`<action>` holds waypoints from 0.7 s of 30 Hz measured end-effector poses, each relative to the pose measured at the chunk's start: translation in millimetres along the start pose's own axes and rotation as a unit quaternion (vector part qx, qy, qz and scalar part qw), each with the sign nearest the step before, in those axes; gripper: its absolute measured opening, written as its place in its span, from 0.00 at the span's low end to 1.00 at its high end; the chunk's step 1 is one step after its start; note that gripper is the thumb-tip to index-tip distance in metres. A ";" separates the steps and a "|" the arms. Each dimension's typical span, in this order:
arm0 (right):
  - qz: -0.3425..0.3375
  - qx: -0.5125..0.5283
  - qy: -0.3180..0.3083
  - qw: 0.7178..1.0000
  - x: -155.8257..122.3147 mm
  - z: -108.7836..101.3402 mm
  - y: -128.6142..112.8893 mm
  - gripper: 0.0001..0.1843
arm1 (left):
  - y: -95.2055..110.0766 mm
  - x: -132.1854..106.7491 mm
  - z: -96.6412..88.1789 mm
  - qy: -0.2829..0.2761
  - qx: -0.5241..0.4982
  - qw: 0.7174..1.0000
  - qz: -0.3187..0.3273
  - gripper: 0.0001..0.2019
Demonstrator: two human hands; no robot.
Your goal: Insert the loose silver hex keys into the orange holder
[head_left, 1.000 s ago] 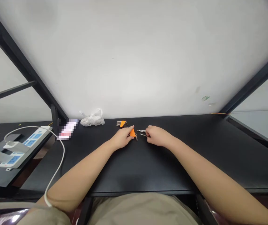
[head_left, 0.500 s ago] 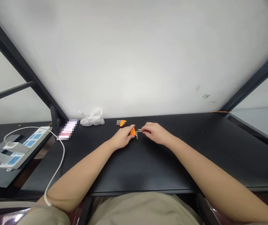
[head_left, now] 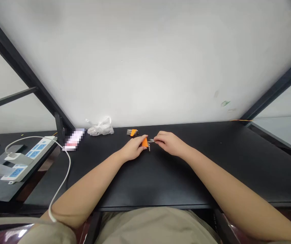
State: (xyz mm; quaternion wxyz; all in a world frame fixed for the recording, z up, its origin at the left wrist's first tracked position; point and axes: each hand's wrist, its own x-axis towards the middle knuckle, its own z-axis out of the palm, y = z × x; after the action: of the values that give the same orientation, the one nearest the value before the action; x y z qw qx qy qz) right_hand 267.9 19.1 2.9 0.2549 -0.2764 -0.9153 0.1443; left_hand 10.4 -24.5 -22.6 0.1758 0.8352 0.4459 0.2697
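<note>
My left hand (head_left: pixel 133 148) is closed on an orange hex key holder (head_left: pixel 144 142), fingers on top and thumb below. A short bent hex key (head_left: pixel 149 147) sticks out of the holder's right side. My right hand (head_left: pixel 168 142) pinches a thin metal hex key (head_left: pixel 151 141) whose left end reaches the holder; whether it sits in a slot I cannot tell. Just behind my left hand, a second orange holder (head_left: pixel 134 132) lies on the table with several hex keys in it.
The black table (head_left: pixel 155 183) meets a white wall at the back. A clear plastic bag (head_left: pixel 101 127) and a blurred-out phone-like item (head_left: pixel 74 139) lie at the back left. A white power strip (head_left: pixel 33 156) with plugs stands left, its cable (head_left: pixel 68 173) crossing near my left forearm.
Both hands stay almost in place. The hex key in my right hand has tilted slightly against the holder, and the view has shifted a little.
</note>
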 end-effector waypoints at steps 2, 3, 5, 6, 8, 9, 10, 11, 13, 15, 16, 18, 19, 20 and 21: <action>-0.001 0.003 -0.007 1.000 0.5 0.7 -0.5 0.12 | 1.2 -0.2 0.6 0.005 -0.010 1.000 0.000 0.28; -0.002 0.006 -0.010 1.000 0.7 1.3 -1.5 0.12 | 2.5 -0.2 1.0 0.006 -0.014 1.000 0.000 0.28; -0.001 0.014 -0.013 1.000 1.3 3.7 -5.6 0.12 | 6.7 0.1 1.3 0.003 -0.015 1.000 0.003 0.28; -0.001 0.022 -0.014 1.000 1.6 5.3 -8.6 0.12 | 9.5 0.3 1.2 -0.002 -0.011 1.000 0.007 0.27; 0.008 0.052 -0.015 0.999 2.2 9.3 -15.6 0.10 | 15.7 0.8 0.5 -0.014 0.007 1.000 0.020 0.22; 0.015 0.072 -0.016 0.997 2.5 11.5 -18.8 0.09 | 18.6 1.1 -0.2 -0.017 0.017 0.999 0.027 0.19; 0.027 0.094 -0.016 0.995 2.9 13.4 -21.4 0.08 | 21.0 1.4 -0.9 -0.017 0.026 0.999 0.032 0.17; 0.041 0.117 -0.014 0.992 3.1 15.0 -23.2 0.07 | 22.6 1.7 -1.5 -0.015 0.033 0.999 0.036 0.15; 0.079 0.163 -0.010 0.983 3.5 16.9 -24.0 0.06 | 23.2 2.0 -2.0 -0.010 0.038 0.999 0.038 0.15; 0.110 0.207 -0.010 0.972 3.6 16.9 -22.0 0.05 | 20.3 1.7 -1.1 -0.004 0.035 0.999 0.031 0.21; 0.119 0.227 -0.016 0.966 3.6 16.6 -20.5 0.05 | 17.9 1.3 0.0 0.002 0.030 0.999 0.027 0.25; 0.125 0.262 -0.036 0.956 3.5 16.4 -17.2 0.06 | 12.5 0.3 2.8 0.017 0.012 1.000 0.017 0.30; 0.127 0.279 -0.045 0.951 3.6 16.9 -15.6 0.06 | 10.0 -0.2 4.2 0.023 -0.002 1.000 0.012 0.32; 0.132 0.296 -0.050 0.945 3.8 17.9 -13.9 0.08 | 7.8 -0.7 5.4 0.025 -0.021 0.999 0.007 0.34; 0.139 0.315 -0.052 0.937 4.1 19.5 -12.3 0.09 | 6.1 -1.0 6.3 0.026 -0.041 0.999 0.000 0.36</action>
State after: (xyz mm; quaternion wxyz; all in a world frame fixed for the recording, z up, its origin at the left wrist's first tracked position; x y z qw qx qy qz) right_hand 249.0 9.2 -6.6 0.2586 -0.2990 -0.7871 0.4735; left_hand 17.7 -29.0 -24.6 0.1988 0.8197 0.4392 0.3092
